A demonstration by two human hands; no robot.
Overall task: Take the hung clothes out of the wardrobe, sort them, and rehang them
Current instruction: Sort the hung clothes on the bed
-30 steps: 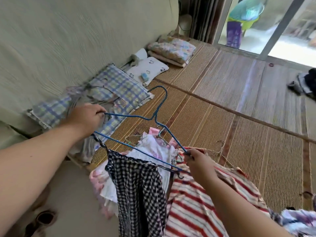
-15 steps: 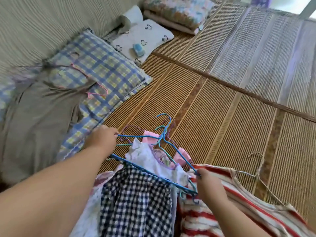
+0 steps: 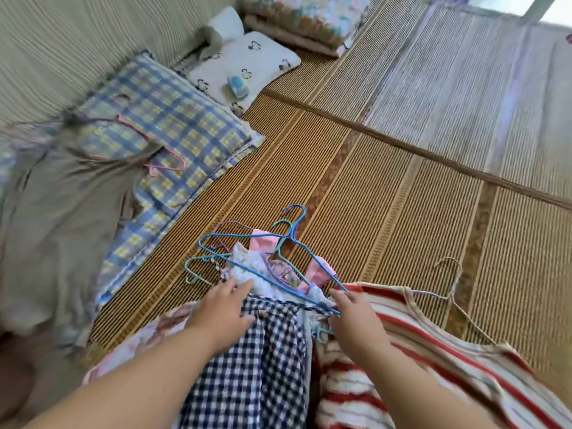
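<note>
Clutter underhand: rested left hand, fingers spread, on checked garment; touched tangled blue hanger with loose, open-fingered right hand; striped top beside, plaid pillow beyond.

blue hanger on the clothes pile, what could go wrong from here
The blue hanger lies crossed with the teal hanger and the purple hanger, so lifting it may drag both along. Its wire also lies across the white frilled garment and could snag it.
</note>
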